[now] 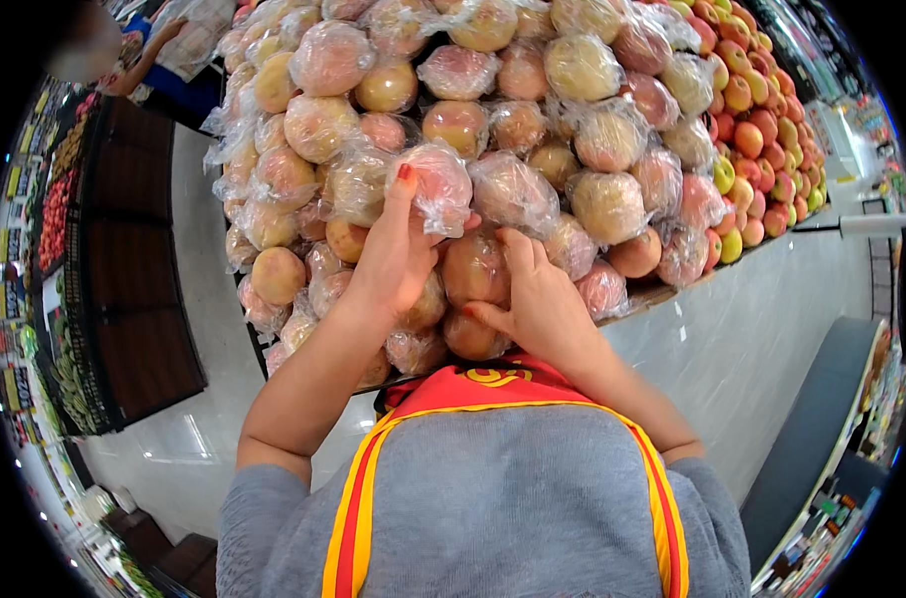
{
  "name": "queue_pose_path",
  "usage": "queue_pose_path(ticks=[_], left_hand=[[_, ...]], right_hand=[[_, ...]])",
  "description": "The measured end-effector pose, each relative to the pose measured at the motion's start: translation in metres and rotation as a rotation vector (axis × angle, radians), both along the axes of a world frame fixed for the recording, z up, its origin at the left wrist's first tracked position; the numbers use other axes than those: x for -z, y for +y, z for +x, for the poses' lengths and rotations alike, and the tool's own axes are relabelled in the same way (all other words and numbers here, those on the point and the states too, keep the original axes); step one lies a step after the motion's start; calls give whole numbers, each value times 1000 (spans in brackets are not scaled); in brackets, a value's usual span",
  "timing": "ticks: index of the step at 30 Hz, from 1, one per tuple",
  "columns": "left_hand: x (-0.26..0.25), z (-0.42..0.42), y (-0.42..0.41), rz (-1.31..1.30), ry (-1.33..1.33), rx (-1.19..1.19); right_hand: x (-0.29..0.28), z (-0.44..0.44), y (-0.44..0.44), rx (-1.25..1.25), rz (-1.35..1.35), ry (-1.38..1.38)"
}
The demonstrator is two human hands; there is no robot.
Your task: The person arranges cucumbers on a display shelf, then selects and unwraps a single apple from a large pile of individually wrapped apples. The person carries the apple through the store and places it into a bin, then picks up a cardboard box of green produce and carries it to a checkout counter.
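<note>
My left hand (pixel 402 258) holds a pinkish round fruit in clear plastic wrap (pixel 436 183), thumb on top, its fingers mostly hidden beneath. My right hand (pixel 539 299) grips a larger orange-brown wrapped fruit (pixel 475 269) at its right side, with the thumb below and the fingers above. It rests among the others near the front edge of the heap. Around both hands lie many more pink and yellow fruits, most in crinkled plastic. An unwrapped-looking one (pixel 279 276) sits to the left.
Red and yellow apples (pixel 759 142) are piled at the right of the display. A person (pixel 143 60) stands at the upper left, holding a plastic bag (pixel 191 37). Dark produce shelving (pixel 135 254) runs along the left; a long grey counter (pixel 812 441) stands at the right.
</note>
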State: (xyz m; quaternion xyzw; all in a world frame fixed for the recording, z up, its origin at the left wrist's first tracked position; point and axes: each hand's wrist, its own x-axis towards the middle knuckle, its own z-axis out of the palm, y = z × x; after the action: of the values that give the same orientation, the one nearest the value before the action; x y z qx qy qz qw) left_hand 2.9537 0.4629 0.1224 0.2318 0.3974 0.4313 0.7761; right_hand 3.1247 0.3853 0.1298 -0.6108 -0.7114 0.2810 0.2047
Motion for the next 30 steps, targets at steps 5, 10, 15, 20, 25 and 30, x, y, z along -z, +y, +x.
queue_pose_path(ticks=[5, 10, 15, 20, 25, 30], left_hand=[[-14, -9, -19, -58, -107, -129], [-28, -12, -39, -62, -196, -219], [-27, -16, -47, 31, -241, -213], [-18, -17, -54, -1, -197, -274], [-18, -18, -59, 17, -170, -257], [-24, -14, -71, 31, -136, -274]], right_hand=[[10, 1, -23, 70, 114, 119], [8, 5, -29, 30, 218, 133], [3, 5, -29, 5, 209, 160], [2, 9, -25, -24, 191, 164], [-17, 10, -21, -3, 75, 186], [-28, 9, -23, -55, 48, 179]])
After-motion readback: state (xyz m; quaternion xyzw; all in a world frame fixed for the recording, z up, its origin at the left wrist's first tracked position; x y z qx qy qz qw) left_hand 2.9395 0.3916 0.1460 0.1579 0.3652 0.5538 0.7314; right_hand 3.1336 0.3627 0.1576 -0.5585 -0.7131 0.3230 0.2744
